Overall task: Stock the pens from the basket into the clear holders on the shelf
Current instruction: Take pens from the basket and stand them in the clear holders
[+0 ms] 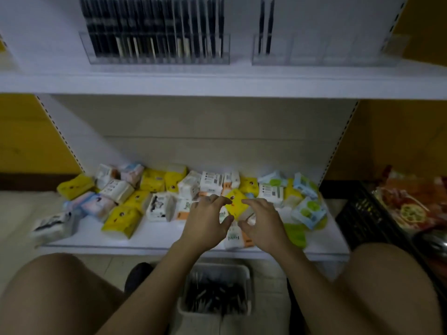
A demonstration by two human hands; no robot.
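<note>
Both your hands are out over the lower shelf (150, 238), not over the pens. Your left hand (205, 220) and right hand (263, 220) have curled fingers, and their tips meet a yellow pack (236, 203) among the tissue packs. Whether you're pinching it or only touching it, I can't tell; the picture blurs there.

The relation that matters: the basket (217, 267) sits on the floor at 6 o'clock from your hands, between your knees and under your forearms. The pens (212, 296) lie in it as a dark heap, seemingly running about 9 to 3, though it's too smeared to be sure. Your left hand looks a shade nearer, so I'd say it makes the shorter pull back and down.

Up at 12 o'clock, on the upper shelf (217, 81), the left holder (157, 59) is packed with upright pens. The right holder (324, 54), at 1 o'clock, has just two pens (265, 25) in its left end, and your right hand lies closer to it. Pens lying flat will likely need turning upright on the way.
</note>
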